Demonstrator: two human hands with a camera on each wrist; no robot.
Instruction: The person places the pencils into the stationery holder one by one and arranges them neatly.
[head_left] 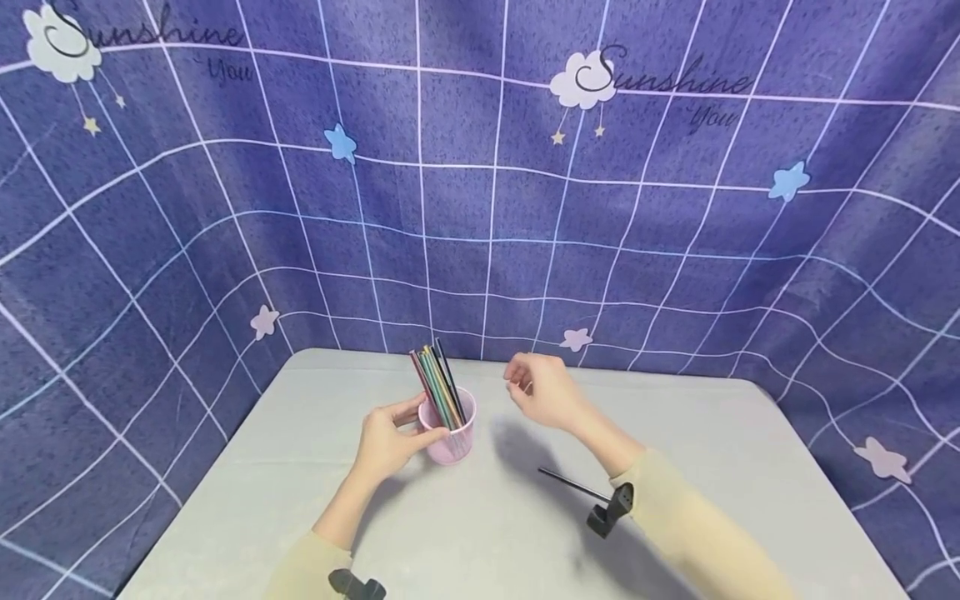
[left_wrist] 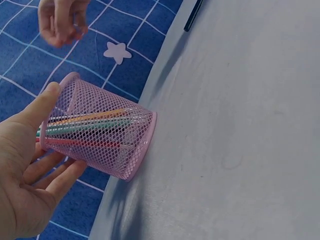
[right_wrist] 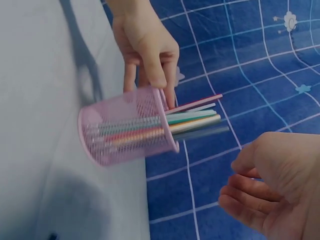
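Note:
My left hand [head_left: 386,442] holds a pink mesh pen cup [head_left: 452,450] near its rim, with the thumb on one side and fingers on the other. Several coloured pencils [head_left: 437,383] stand in the cup, leaning to the left, red, green, yellow and black among them. In the left wrist view their lower parts show through the mesh. My right hand [head_left: 546,390] hovers in the air to the right of the cup, fingers loosely bent and holding nothing. Below the right forearm a thin black pencil [head_left: 572,483] lies on the table, one end hidden behind the wrist camera.
The pale grey tabletop [head_left: 300,492] ends just behind the cup. A blue-purple curtain [head_left: 465,208] with a grid, stars and clouds hangs behind and at the sides. A black camera [head_left: 611,510] sits on the right wrist, another [head_left: 356,585] on the left.

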